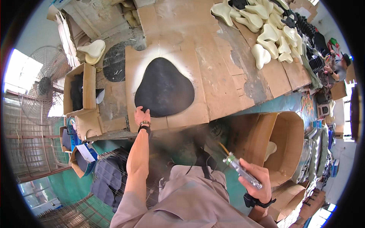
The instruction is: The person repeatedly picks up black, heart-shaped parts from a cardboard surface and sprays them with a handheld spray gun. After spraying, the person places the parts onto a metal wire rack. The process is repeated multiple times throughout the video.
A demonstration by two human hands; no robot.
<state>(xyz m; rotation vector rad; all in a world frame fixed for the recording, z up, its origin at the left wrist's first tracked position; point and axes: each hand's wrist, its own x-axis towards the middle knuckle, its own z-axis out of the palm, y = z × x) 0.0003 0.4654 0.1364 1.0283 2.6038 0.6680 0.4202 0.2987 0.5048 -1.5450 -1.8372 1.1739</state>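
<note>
A black, rounded-triangular saddle cover piece (pixel 164 89) lies flat on the cardboard-topped table, with a whitish halo on the cardboard around its upper edges. My left hand (pixel 141 116) grips its lower left corner, fingers curled at the edge. Away from the table, at my right side, my right hand (pixel 258 179) is closed round a metallic spray gun (pixel 243 171) with greenish fittings and a yellowish tube at its front end. The trigger area is mostly hidden by my fingers.
Cream saddle foams (pixel 268 34) are heaped at the table's far right. An open carton (pixel 89 89) with black pieces stands left, near a large fan (pixel 45 85). A big cardboard box (pixel 283 148) sits right of me. Another person (pixel 338 70) is at the far right.
</note>
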